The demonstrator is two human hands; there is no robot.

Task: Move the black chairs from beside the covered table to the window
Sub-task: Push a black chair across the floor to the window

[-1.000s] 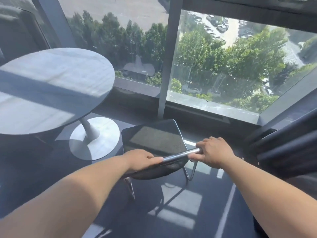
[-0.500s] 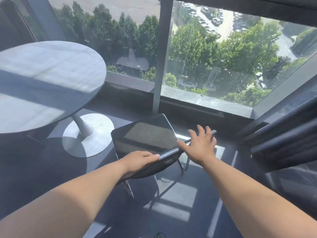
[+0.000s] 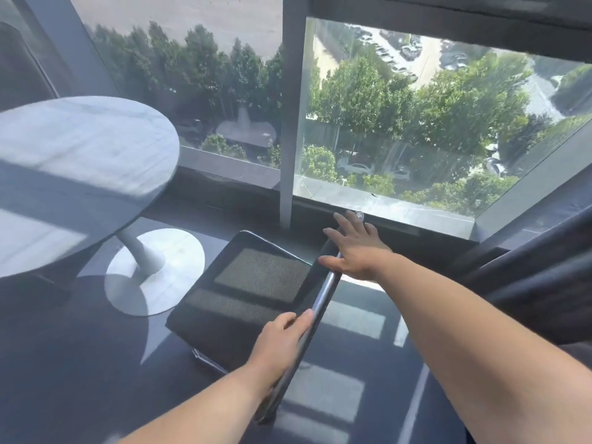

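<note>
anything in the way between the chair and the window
Nothing visible. The chair sits right in front of the window, with only open space between them. The table stands to its left and the curtain to its right, both off the path.

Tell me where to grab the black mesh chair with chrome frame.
Grip the chrome top rail of the black mesh chair from behind and above: a bare round bar, nearest the person. The left hand holds it; the right hand rests open on it.
</note>
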